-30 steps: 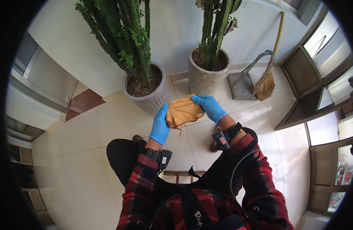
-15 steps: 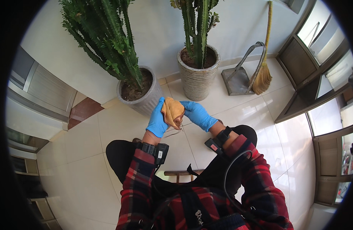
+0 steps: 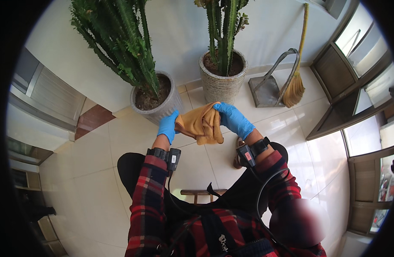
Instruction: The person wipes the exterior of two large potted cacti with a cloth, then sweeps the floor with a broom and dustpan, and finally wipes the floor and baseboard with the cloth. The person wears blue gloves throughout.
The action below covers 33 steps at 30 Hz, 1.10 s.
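A tan cloth (image 3: 200, 124) is stretched in loose folds between my two gloved hands. My left hand (image 3: 167, 126), in a blue glove, pinches its left end. On the other side my right hand (image 3: 234, 120), gloved in the same blue, grips the right edge. Just beyond the left hand stands a grey ribbed pot (image 3: 174, 96) with a tall green cactus (image 3: 120, 40). Behind the cloth is a second, round textured pot (image 3: 223, 88) holding another cactus (image 3: 224, 38).
A metal dustpan (image 3: 265, 92) and a straw broom (image 3: 294, 90) lean by the far wall. Along the right runs a brown-framed glass door (image 3: 355, 103). Under me is a wooden stool (image 3: 201, 192) on the tiled floor (image 3: 90, 192). A pale blurred blob hides part of my right sleeve.
My hands have moved apart, and the bunched cloth is now spread wider between them. The left hand has shifted left and the right hand to the right.
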{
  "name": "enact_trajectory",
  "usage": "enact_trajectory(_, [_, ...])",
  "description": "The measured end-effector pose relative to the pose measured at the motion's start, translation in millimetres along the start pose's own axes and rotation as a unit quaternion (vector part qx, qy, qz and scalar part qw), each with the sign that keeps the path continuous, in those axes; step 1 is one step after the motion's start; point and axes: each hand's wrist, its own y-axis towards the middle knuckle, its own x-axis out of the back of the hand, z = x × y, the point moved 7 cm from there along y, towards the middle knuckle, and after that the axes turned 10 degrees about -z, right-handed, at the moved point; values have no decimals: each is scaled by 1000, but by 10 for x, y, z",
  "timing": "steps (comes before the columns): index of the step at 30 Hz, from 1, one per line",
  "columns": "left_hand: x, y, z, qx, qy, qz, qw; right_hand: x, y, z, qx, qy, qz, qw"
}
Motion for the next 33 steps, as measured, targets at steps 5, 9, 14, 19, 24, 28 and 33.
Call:
enact_trajectory(5, [-14, -184, -38, -185, -15, -75, 980, 80, 53, 82, 113, -136, -85, 981])
enact_trajectory(9, [-217, -464, -84, -253, -79, -62, 962, 110, 82, 89, 137, -130, -88, 978])
enact_trajectory(14, [-389, -595, -156, -273, -150, 0, 950, 258, 184, 135, 118, -135, -169, 969])
enact_trajectory(19, [-579, -613, -109, -306, -108, 81, 942, 339, 202, 273, 120, -45, -186, 974])
enact_trajectory(24, [-772, -672, -124, -427, 83, 36, 900, 147, 166, 187, 79, 24, -70, 994])
enact_trajectory(28, [-1005, -613, 31, -368, 174, 164, 899, 142, 123, 248, 71, 37, -82, 993])
enact_trajectory(33, [-783, -461, 241, -177, -118, 156, 965, 538, 34, 508, 63, -349, -274, 894])
